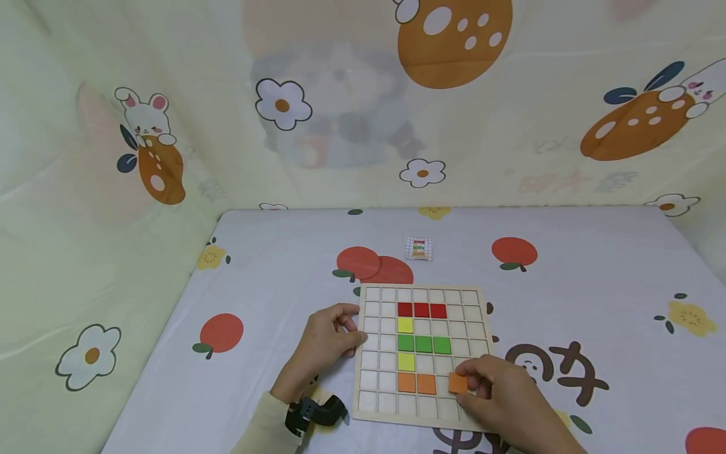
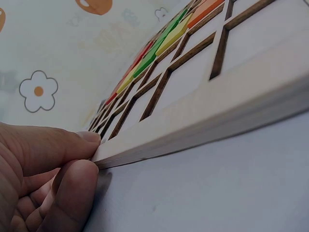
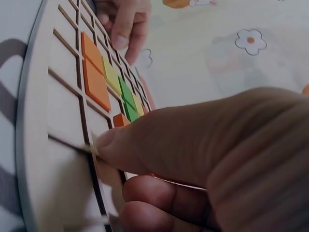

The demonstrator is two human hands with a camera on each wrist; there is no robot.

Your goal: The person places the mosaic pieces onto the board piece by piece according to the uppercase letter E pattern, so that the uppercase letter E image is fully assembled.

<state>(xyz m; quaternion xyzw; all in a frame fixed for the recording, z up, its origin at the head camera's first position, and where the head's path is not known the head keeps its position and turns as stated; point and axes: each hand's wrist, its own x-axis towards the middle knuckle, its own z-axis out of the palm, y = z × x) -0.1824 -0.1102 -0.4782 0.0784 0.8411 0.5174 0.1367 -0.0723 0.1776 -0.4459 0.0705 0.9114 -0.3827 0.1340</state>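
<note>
A wooden grid board (image 1: pixel 422 413) lies on the table, with red tiles (image 1: pixel 421 309), yellow tiles (image 1: pixel 405 325), green tiles (image 1: pixel 423 343) and two orange tiles (image 1: pixel 426 384) in its cells. Between thumb and fingers, my right hand (image 1: pixel 505 388) pinches another orange tile (image 1: pixel 457 383), just right of the two in the same row. That tile is mostly hidden by the thumb in the right wrist view. My left hand (image 1: pixel 326 334) holds the board's left edge, fingertips at the rim (image 2: pixel 145 140) in the left wrist view.
Behind the board lies a small card (image 1: pixel 418 248) printed with a coloured grid pattern. A patterned cloth (image 1: pixel 272 284) covers the table, and a printed curtain (image 1: pixel 351 126) hangs behind and at the sides. A black band (image 1: pixel 314 413) is on the left wrist.
</note>
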